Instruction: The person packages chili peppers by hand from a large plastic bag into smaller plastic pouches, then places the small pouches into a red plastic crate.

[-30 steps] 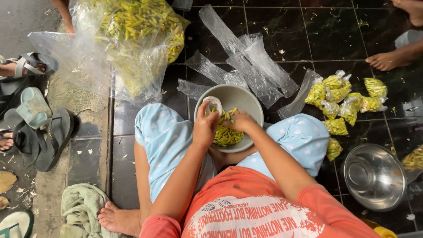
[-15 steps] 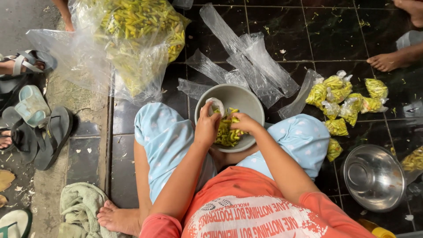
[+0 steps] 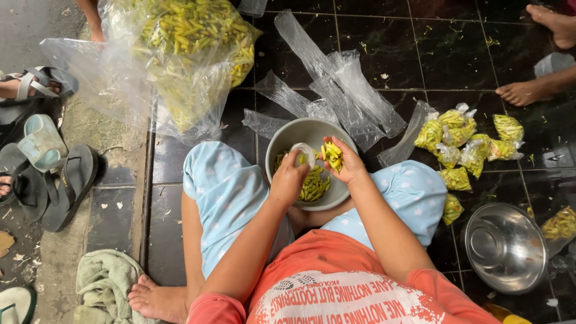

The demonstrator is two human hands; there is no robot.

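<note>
Over the grey bowl (image 3: 282, 139) between the person's knees, the left hand (image 3: 289, 178) pinches a small clear bag (image 3: 306, 153) by its mouth, while the right hand (image 3: 344, 161) closes around a bunch of yellow-green chillies (image 3: 332, 155) just beside it. More chillies lie in the bowl. Filled packets (image 3: 465, 141) sit to the right, near a steel bowl (image 3: 506, 247).

Your grey bowl (image 3: 282, 141) sits btwn knees w/ yellow-green chillies (image 3: 313, 183); small clear bag (image 3: 305, 153) open, upright above.
</note>
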